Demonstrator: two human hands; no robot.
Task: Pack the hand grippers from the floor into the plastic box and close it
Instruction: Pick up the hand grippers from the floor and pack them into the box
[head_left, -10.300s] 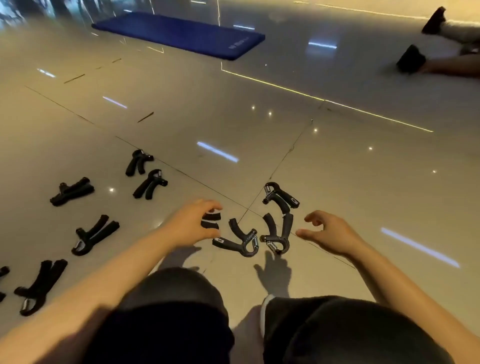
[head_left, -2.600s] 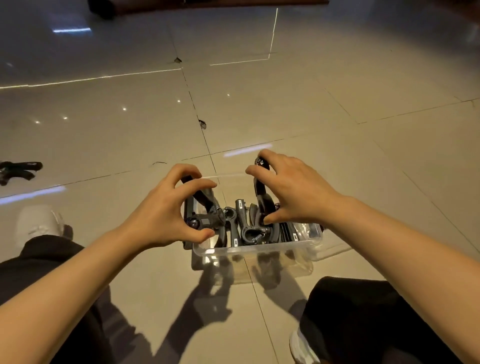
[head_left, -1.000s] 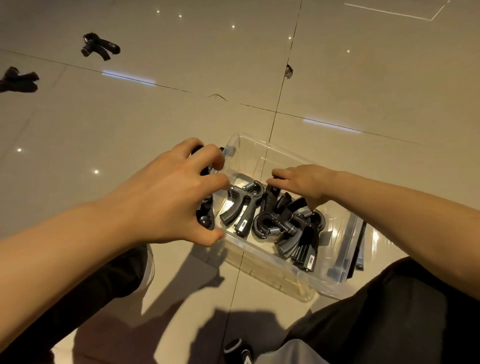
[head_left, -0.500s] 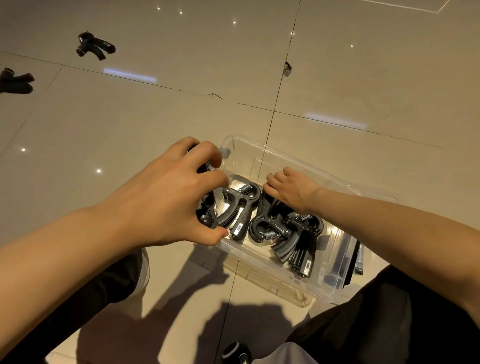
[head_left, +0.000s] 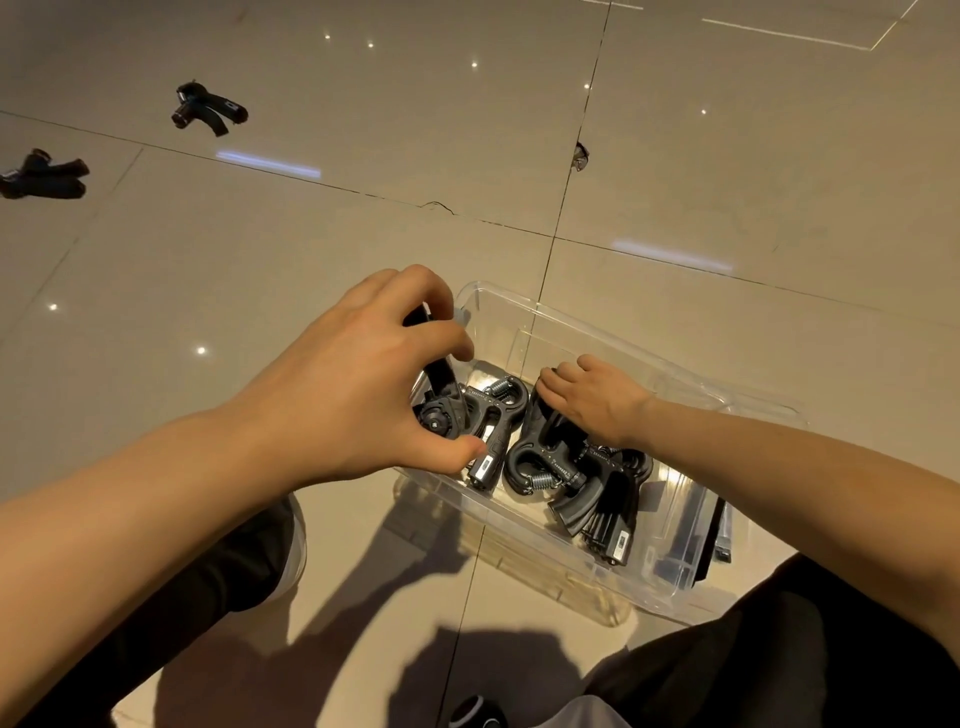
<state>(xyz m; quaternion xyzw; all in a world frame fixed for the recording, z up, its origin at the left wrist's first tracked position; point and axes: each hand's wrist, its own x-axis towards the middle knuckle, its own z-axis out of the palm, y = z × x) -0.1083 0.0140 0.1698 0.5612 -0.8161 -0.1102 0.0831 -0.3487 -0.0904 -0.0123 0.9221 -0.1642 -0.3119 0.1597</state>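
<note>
Floor (head_left: 208, 270); upright hand gripper (head_left: 441, 384), left hand (head_left: 353, 384).

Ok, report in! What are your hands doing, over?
Left hand grips a hand gripper at the plastic box edge. Right hand among grippers inside. Two hand grippers left on floor. No lid on.

Left hand (head_left: 358, 384) curls thumb and fingers round a black sprung hand gripper (head_left: 440, 395); right hand (head_left: 592, 397) reaches low, fingers bent under, its hold seemingly hidden.
</note>
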